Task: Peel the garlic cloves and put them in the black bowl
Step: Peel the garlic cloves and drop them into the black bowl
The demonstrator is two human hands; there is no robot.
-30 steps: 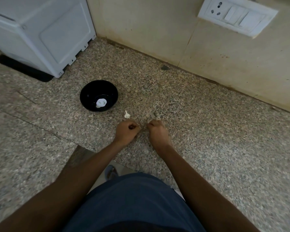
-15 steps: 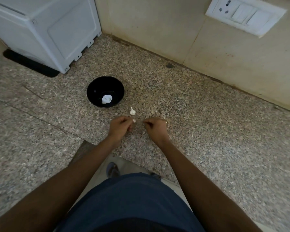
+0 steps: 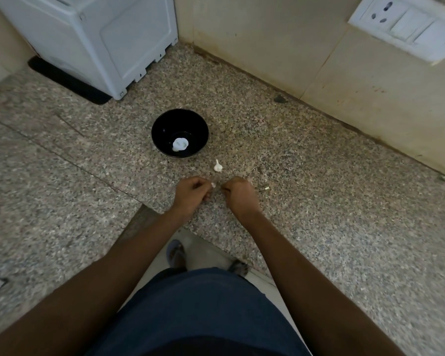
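Home kitchen. Speckled granite countertop [image 3: 319, 201] meets a stained cream tiled wall [image 3: 267, 42]; white switch-and-socket plate [image 3: 406, 24] far right; white appliance [image 3: 93, 39] far left; black bowl [image 3: 165, 124] with garlic [image 3: 180, 144] mid-counter.

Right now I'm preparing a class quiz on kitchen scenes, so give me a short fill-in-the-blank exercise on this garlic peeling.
1. The round black bowl holds something ____ in colour.
2. The small garlic piece on the speckled granite counter lies ____ the bowl.
3. The left hand pinches a small white ____.

Missing: white; outside; clove
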